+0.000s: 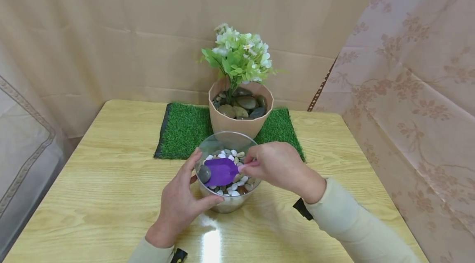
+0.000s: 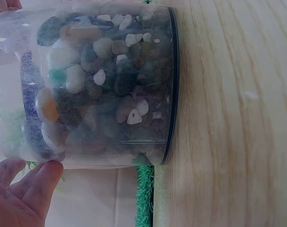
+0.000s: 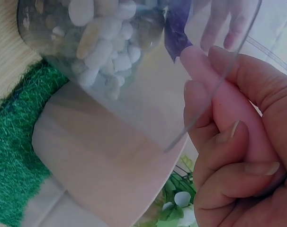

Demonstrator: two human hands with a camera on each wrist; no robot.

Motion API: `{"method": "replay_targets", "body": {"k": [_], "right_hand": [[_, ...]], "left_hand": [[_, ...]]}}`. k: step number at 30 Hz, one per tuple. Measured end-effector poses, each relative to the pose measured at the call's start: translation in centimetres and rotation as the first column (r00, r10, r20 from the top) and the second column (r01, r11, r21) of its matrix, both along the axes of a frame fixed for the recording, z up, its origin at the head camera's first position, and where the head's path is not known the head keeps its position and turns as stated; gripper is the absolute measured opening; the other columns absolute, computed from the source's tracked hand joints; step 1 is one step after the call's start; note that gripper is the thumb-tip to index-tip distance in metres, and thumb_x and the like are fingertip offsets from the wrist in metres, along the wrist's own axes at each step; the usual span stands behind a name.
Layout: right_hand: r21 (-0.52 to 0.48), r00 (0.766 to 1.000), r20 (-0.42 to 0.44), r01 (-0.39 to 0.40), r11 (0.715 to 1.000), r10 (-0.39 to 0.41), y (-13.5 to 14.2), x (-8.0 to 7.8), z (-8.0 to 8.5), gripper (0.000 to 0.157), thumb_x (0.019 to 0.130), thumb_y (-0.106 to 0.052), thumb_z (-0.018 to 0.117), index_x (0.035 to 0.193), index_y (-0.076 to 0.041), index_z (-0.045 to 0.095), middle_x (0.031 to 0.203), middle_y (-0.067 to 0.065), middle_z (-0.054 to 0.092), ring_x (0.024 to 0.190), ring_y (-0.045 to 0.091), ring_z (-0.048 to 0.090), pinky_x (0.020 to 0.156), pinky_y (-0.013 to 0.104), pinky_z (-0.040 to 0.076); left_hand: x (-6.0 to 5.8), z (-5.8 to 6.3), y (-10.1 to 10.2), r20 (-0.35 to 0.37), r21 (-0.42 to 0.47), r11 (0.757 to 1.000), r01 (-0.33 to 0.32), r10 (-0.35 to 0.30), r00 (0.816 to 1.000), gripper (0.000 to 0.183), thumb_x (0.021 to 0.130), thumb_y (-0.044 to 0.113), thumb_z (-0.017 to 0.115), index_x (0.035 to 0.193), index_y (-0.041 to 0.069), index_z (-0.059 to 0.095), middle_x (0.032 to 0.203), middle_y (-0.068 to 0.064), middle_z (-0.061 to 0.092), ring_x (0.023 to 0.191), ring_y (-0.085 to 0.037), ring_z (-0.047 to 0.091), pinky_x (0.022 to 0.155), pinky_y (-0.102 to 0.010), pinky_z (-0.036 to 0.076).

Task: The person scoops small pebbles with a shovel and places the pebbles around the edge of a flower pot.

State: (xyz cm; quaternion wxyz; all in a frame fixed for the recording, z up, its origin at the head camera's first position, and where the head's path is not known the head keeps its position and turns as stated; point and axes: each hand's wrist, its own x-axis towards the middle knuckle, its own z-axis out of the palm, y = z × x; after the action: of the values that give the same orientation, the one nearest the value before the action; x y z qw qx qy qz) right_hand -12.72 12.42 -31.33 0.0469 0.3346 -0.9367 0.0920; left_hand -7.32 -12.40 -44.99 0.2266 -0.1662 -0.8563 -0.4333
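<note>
My left hand [image 1: 178, 199] holds a clear plastic container [image 1: 228, 206] at its left side, thumb at the near rim and fingers along the far left. White, tan and grey pebbles [image 2: 75, 78] fill much of it. My right hand [image 1: 280, 168] grips the pink handle [image 3: 233, 111] of a small trowel, fingers wrapped round it. The trowel's purple blade [image 1: 222, 171] reaches inside the container, over the pebbles. A larger dark grey stone [image 1: 204, 174] sits at the blade's tip, against the left wall.
Behind the container, a peach flowerpot [image 1: 237, 125] with large stones and white-flowered greenery [image 1: 241, 55] stands on a green artificial grass mat [image 1: 187, 129]. All this is on a wood-grain table [image 1: 92, 180]. Beige cloth [image 1: 156, 36] hangs at the back, floral cloth [image 1: 415, 90] on the right.
</note>
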Motion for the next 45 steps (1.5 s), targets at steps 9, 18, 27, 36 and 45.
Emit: {"method": "replay_targets", "body": {"k": [9, 18, 27, 36, 45], "right_hand": [[-0.02, 0.999, 0.044, 0.015, 1.0, -0.014, -0.4, -0.1, -0.4, 0.018, 0.089, -0.042, 0.082, 0.082, -0.027, 0.075, 0.067, -0.02, 0.067, 0.053, -0.006, 0.05, 0.043, 0.019, 0.042], [-0.06, 0.991, 0.133, 0.027, 0.998, -0.019, 0.0, -0.5, -0.5, 0.018, 0.091, -0.044, 0.08, 0.087, -0.027, 0.077, 0.075, -0.02, 0.071, 0.059, -0.006, 0.054, 0.051, 0.019, 0.047], [-0.137, 0.976, 0.215, 0.044, 0.99, -0.014, 0.8, -0.8, -0.7, 0.016, 0.092, -0.043, 0.08, 0.088, -0.028, 0.078, 0.075, -0.022, 0.071, 0.062, -0.005, 0.057, 0.055, 0.019, 0.051], [-0.178, 0.971, 0.24, 0.06, 0.982, -0.016, 1.2, -0.8, -0.7, 0.015, 0.091, -0.043, 0.081, 0.088, -0.028, 0.079, 0.077, -0.022, 0.071, 0.061, -0.002, 0.057, 0.054, 0.02, 0.051], [-0.227, 0.968, 0.25, 0.072, 0.971, -0.013, 1.5, -0.8, -0.6, 0.014, 0.091, -0.042, 0.081, 0.089, -0.028, 0.079, 0.077, -0.022, 0.071, 0.062, 0.0, 0.058, 0.055, 0.021, 0.053]], "left_hand": [[0.1, -0.1, 0.0, -0.002, -0.011, 1.0, -0.007, 0.007, 1.0, 0.112, 0.075, 0.079, 0.074, 0.158, 0.013, 0.039, 0.166, -0.007, 0.041, 0.131, -0.035, 0.063, 0.083, -0.038, 0.067], [-0.1, -0.2, 0.0, -0.032, -0.019, 1.0, -0.01, 0.01, 0.999, 0.111, 0.077, 0.083, 0.068, 0.158, 0.013, 0.039, 0.166, -0.007, 0.042, 0.131, -0.035, 0.063, 0.082, -0.04, 0.067], [0.0, -0.1, 0.0, -0.018, -0.007, 1.0, -0.001, 0.0, 1.0, 0.113, 0.076, 0.08, 0.072, 0.159, 0.013, 0.037, 0.166, -0.007, 0.04, 0.132, -0.034, 0.062, 0.084, -0.041, 0.067], [0.1, -0.1, -0.1, 0.007, 0.011, 1.0, 0.012, -0.012, 1.0, 0.114, 0.075, 0.074, 0.079, 0.16, 0.013, 0.036, 0.167, -0.007, 0.039, 0.133, -0.034, 0.061, 0.087, -0.038, 0.067], [0.0, -0.2, -0.1, 0.003, 0.02, 1.0, 0.016, -0.016, 1.0, 0.114, 0.074, 0.074, 0.079, 0.16, 0.014, 0.036, 0.167, -0.007, 0.04, 0.133, -0.034, 0.061, 0.086, -0.04, 0.067]]}}
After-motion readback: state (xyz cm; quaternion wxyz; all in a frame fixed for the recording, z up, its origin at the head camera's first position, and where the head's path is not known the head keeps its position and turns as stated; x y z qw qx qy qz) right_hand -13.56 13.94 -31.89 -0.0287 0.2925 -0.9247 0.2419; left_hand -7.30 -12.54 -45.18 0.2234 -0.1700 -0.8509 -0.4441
